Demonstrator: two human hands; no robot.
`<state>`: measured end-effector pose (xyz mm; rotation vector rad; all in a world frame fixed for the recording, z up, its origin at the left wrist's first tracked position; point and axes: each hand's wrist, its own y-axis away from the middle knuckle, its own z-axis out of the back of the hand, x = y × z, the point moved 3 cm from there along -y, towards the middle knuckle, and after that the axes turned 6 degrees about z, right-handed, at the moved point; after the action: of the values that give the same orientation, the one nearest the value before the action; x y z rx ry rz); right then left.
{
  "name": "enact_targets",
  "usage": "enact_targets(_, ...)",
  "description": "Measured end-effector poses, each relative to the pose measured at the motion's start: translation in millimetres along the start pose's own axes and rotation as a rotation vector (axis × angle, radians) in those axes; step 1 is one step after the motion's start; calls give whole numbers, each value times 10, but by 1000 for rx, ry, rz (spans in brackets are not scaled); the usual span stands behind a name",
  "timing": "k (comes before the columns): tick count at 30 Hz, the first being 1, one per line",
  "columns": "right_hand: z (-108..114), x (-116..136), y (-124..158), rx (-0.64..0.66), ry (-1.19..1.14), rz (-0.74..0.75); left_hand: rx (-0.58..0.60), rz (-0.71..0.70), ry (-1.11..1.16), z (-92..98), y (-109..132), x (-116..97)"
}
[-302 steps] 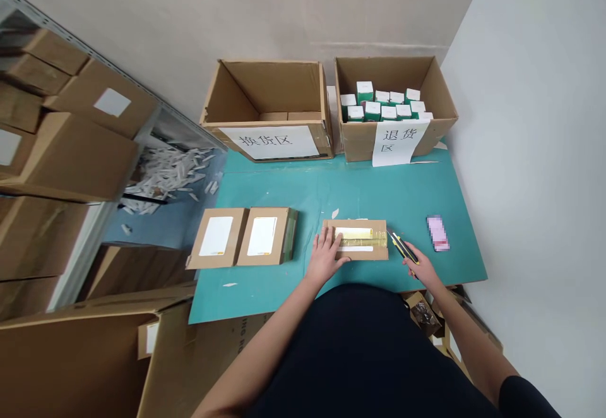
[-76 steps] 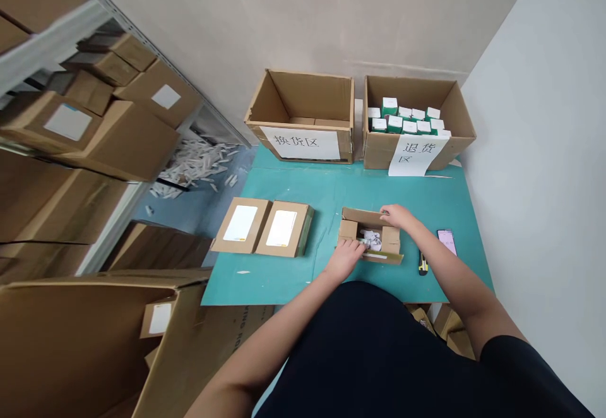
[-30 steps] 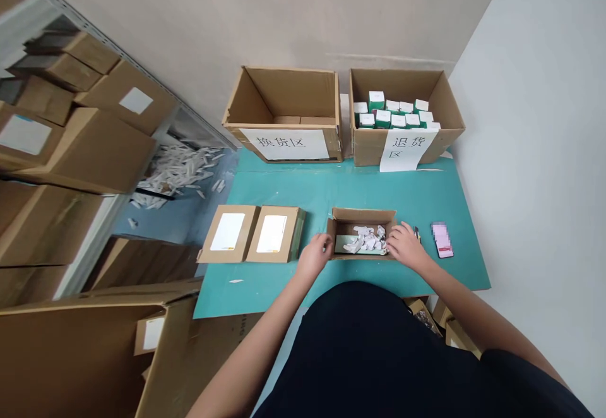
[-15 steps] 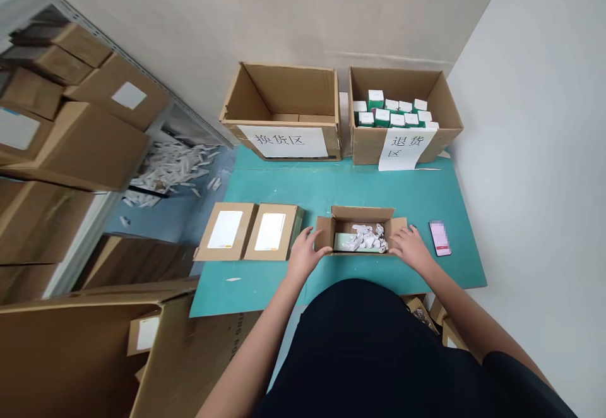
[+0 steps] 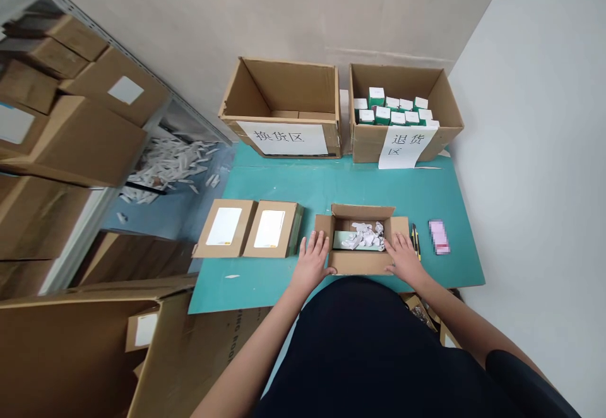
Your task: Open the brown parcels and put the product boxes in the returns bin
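An opened cardboard box (image 5: 360,264) lies in front of me with its flaps folded outward. Crumpled white paper (image 5: 367,236) rests inside, over a pale green box (image 5: 341,240). At the box's left front corner is my left hand (image 5: 312,258), fingers spread, touching the cardboard. My right hand (image 5: 403,258) lies with stretched fingers on the right flap and corner. Neither hand grips anything. A yellow-and-black utility knife (image 5: 415,241) is just right of my right hand. Two closed cartons with white labels, a left one (image 5: 249,216) and a right one (image 5: 288,216), sit to the left.
At the table's back stand a large carton (image 5: 284,137) with a paper sign and another carton (image 5: 364,143) holding several green-and-white boxes. A phone (image 5: 439,237) lies at the right. Shelved cartons (image 5: 89,140) line the left; a big open carton (image 5: 175,342) stands lower left.
The front flap now lies folded down toward me. Both hands have come down and inward onto the box's front corners. The utility knife has come into view beside my right hand.
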<state>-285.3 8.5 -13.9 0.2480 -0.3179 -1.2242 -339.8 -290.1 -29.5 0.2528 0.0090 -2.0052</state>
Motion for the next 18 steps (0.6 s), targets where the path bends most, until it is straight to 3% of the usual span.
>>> enact_targets(9, 139, 178, -30, -123, -65, 25, -91, -45, 61, 5, 34, -156)
enact_targets(18, 396, 306, -333, -19, -230, 40, -174, -146, 147, -11, 36, -277)
